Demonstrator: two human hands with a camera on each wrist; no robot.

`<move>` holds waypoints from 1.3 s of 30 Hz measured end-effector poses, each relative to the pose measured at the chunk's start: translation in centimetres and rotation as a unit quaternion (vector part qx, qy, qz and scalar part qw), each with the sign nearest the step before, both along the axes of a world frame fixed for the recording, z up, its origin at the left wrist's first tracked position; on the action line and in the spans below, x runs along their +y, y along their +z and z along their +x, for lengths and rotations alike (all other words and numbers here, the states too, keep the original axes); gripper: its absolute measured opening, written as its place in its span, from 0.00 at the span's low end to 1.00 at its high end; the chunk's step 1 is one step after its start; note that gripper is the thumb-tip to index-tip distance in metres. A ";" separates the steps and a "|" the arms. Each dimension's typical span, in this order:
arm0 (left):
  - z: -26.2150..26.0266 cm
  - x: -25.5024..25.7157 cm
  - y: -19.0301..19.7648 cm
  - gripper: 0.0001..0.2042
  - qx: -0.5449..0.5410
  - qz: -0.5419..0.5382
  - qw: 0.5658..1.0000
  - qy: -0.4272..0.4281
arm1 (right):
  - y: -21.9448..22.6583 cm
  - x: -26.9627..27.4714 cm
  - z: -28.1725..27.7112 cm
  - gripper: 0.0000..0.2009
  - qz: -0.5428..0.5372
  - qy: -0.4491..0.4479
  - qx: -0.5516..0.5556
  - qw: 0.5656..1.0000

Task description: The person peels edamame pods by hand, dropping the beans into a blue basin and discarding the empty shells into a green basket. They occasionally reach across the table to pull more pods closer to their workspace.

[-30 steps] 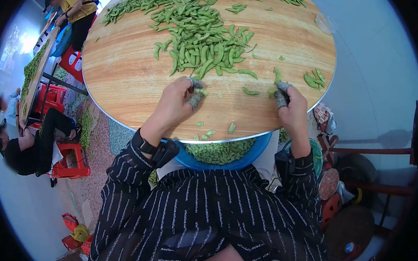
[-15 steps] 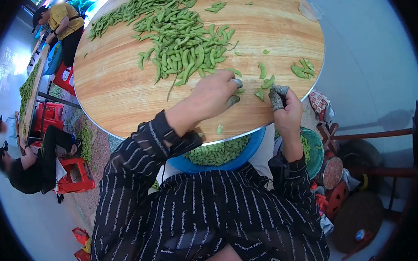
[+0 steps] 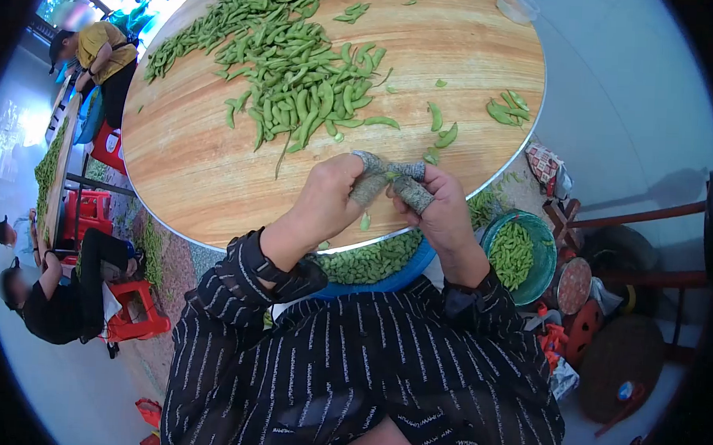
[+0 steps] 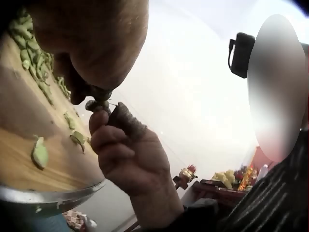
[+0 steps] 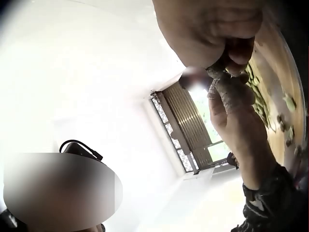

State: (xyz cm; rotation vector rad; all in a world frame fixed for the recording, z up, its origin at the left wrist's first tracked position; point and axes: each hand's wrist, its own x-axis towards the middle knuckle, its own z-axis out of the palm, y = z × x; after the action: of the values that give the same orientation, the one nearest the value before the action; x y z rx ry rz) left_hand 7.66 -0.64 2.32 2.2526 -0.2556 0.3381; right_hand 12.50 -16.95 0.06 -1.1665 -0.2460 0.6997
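Above the near part of the round wooden table (image 3: 183, 175), my two hands meet fingertip to fingertip. My left hand (image 3: 322, 195) and my right hand (image 3: 448, 214) pinch a small green soybean pod (image 3: 391, 176) between them, mostly hidden by the fingers. Grey covers wrap the thumb and forefinger of each hand. Beyond the hands spreads a heap of green soybean pods (image 3: 298, 101). Several pods (image 3: 447, 136) lie apart, just past the right hand. In the left wrist view the right hand (image 4: 133, 157) shows curled fingers; in the right wrist view the left hand (image 5: 241, 128) reaches up.
Below the table edge, at my lap, sits a blue basin (image 3: 346, 289) of shelled beans. A green bucket (image 3: 542, 266) with pods stands on the floor at right. At left, people sit near another table (image 3: 64, 142) and red stools (image 3: 136, 312).
My left hand swung right across the table, then drew back toward me. My right hand came inward to meet it. The loose pods near the right hand now lie free of it.
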 end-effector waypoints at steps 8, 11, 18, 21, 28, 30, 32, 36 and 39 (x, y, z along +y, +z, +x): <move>-2.3 2.1 0.3 0.09 0.111 0.038 0.993 0.017 | 0.2 2.7 -1.6 0.08 -0.040 -0.005 -0.231 0.972; -3.0 2.1 -0.1 0.11 -0.079 0.071 0.993 0.050 | 0.8 3.0 -2.0 0.08 -0.047 -0.044 -0.214 0.975; -3.4 2.2 -0.9 0.14 -0.174 0.132 0.973 0.074 | 1.2 2.5 -2.0 0.03 -0.012 0.069 0.013 0.997; -3.6 2.3 -0.3 0.14 -0.190 0.201 0.959 0.063 | 1.1 2.6 -1.9 0.04 -0.004 0.061 0.029 0.998; -3.9 2.2 0.3 0.13 -0.213 0.249 0.942 0.070 | 1.0 2.9 -2.0 0.03 -0.003 0.069 0.032 0.997; -4.0 2.0 0.3 0.12 -0.210 0.253 0.941 0.074 | 1.0 2.9 -2.0 0.02 -0.002 0.067 0.031 0.997; -4.0 1.8 -0.2 0.09 -0.181 0.205 0.960 0.054 | 0.8 2.8 -1.9 0.02 -0.001 0.065 0.030 0.997; -4.2 1.9 -0.3 0.09 -0.132 0.125 0.982 0.057 | -0.1 2.9 -1.7 0.02 0.019 0.087 0.009 0.996; -4.2 2.4 -0.7 0.08 0.041 -0.060 0.995 0.064 | -0.4 3.0 -1.6 0.02 0.010 0.092 -0.058 0.994</move>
State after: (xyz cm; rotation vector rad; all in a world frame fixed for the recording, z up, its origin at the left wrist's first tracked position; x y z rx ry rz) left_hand 3.48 1.78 1.66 2.1630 -0.0464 0.3178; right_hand 10.88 -13.97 -0.30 -1.1766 -0.4610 0.7904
